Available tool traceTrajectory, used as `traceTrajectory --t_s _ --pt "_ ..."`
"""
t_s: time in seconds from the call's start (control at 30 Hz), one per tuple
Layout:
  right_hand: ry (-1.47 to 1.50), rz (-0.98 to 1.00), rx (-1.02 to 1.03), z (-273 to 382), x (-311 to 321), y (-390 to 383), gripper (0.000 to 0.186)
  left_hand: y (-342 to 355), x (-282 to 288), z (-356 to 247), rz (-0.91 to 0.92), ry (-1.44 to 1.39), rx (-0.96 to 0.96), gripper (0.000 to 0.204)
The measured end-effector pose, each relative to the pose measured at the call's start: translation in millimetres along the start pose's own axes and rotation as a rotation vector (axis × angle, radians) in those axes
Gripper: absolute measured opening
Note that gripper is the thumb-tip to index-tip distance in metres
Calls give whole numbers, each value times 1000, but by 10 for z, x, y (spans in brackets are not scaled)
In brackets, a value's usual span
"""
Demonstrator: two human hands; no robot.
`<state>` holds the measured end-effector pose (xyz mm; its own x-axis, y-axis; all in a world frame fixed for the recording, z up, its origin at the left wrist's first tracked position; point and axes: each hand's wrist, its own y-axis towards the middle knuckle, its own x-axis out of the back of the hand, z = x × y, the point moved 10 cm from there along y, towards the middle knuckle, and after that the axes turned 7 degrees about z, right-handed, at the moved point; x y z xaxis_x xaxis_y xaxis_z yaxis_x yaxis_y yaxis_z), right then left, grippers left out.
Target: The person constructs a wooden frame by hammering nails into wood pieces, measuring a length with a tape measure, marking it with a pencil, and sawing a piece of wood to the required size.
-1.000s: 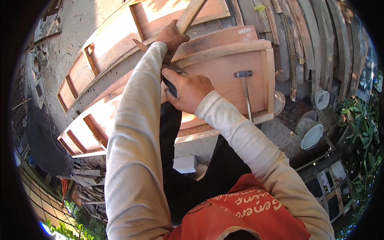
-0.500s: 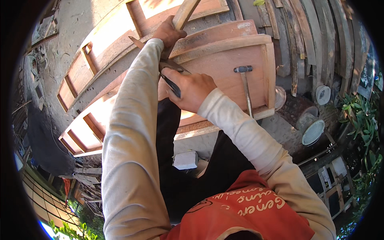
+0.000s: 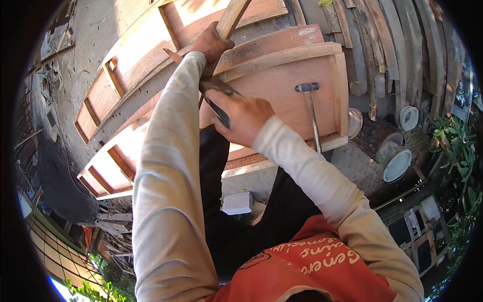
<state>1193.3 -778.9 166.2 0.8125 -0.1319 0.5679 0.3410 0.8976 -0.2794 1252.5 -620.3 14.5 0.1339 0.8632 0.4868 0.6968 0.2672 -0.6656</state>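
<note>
My left hand [image 3: 211,44] is wrapped round a wooden batten [image 3: 232,19], holding it slantwise at the top middle. Below it, my right hand [image 3: 242,115] is closed on the dark handle of a handsaw [image 3: 219,86]. Its brownish blade runs left across the batten and passes behind my left forearm, which hides its middle; the pointed end shows beyond my sleeve. Under both hands lies a framed plywood panel [image 3: 282,80]. A hammer [image 3: 311,110] with a dark head and wooden handle rests on this panel, right of my right hand.
A second framed panel [image 3: 95,103] lies farther off to the left, partly in bright sun. Several long boards [image 3: 387,45] are lined up at the upper right. White buckets [image 3: 397,166] stand at the right, near plants [image 3: 455,146]. A pale block [image 3: 237,203] sits between my legs.
The saw and my right hand have shifted slightly right and down. My left hand keeps its grip on the batten. The whole view has moved a little.
</note>
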Motion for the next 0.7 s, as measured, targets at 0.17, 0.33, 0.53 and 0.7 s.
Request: traceTrajectory --t_s 0.17,0.33,0.53,0.7 --pt "136 57 -4 148 849 -1979 62 -161 162 54 -41 32 8 68" --pt "161 -64 50 -131 411 -940 52 -166 94 -83 -82 28 -16 67" --pt "123 -15 30 2 386 -856 53 -108 150 -55 -100 20 -28 72" --pt "166 -3 -21 -93 888 -2143 60 -175 -54 -292 -58 48 -8 69"
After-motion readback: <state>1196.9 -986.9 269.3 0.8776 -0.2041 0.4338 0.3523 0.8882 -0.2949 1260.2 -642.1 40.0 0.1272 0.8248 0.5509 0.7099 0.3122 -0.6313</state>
